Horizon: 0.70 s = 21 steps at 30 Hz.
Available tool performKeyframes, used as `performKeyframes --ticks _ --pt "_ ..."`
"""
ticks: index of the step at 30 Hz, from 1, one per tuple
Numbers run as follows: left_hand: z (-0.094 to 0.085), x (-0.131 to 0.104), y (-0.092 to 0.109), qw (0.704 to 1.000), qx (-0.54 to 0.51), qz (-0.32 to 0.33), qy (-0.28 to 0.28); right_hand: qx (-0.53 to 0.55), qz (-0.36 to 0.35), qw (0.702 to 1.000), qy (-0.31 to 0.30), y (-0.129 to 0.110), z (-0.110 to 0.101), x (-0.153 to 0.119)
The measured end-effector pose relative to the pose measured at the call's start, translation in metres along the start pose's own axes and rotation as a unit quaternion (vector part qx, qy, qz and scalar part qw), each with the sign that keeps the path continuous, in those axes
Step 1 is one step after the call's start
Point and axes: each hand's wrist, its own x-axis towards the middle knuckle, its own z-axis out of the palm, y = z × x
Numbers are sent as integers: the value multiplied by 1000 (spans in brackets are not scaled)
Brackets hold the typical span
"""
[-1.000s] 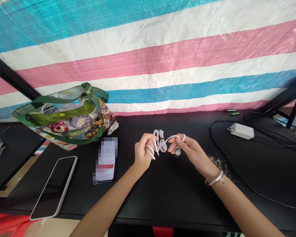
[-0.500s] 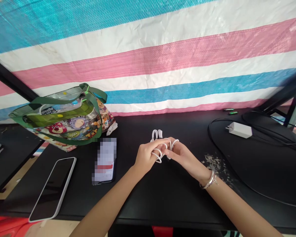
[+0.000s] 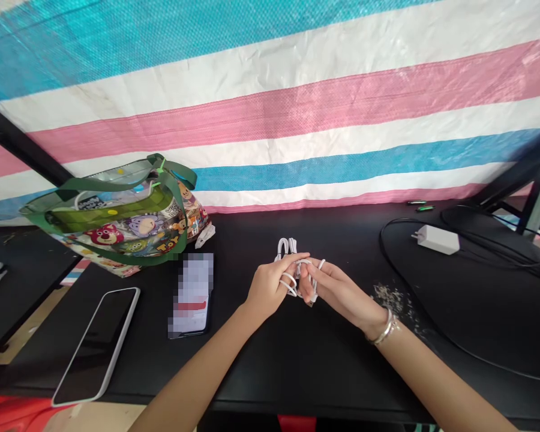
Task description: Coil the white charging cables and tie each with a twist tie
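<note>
A white cable [image 3: 289, 284] is looped between my two hands above the middle of the black table. My left hand [image 3: 269, 287] is closed on its loops, with the index finger reaching over toward the right hand. My right hand [image 3: 337, 287] pinches the cable from the other side, and a silver bracelet circles that wrist. A plug end with a metal tip pokes out below the right fingers. Just behind the left fingers lies a folded bundle of white cable [image 3: 286, 246]; whether it joins the held cable is hidden.
A cartoon-print bag [image 3: 135, 222] with green straps stands at the back left. Two phones, one pale-edged [image 3: 96, 348] and one lit [image 3: 191, 294], lie before it. To the right are a white charger [image 3: 438, 239], a black cable [image 3: 405, 276], crumbs [image 3: 393, 300] and two small green items [image 3: 425, 209].
The fingers of my right hand have turned downward and closed in on the cable. A plug end now shows below them. My left hand has barely moved.
</note>
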Motion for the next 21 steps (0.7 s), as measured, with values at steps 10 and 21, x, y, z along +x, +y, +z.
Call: performKeyframes --ticks 10,21 --pt "2 1 2 995 24 93 29 90 32 991 -95 1 -8 -1" --pt "3 0 7 984 -131 39 -113 94 40 959 -263 3 -10 -4"
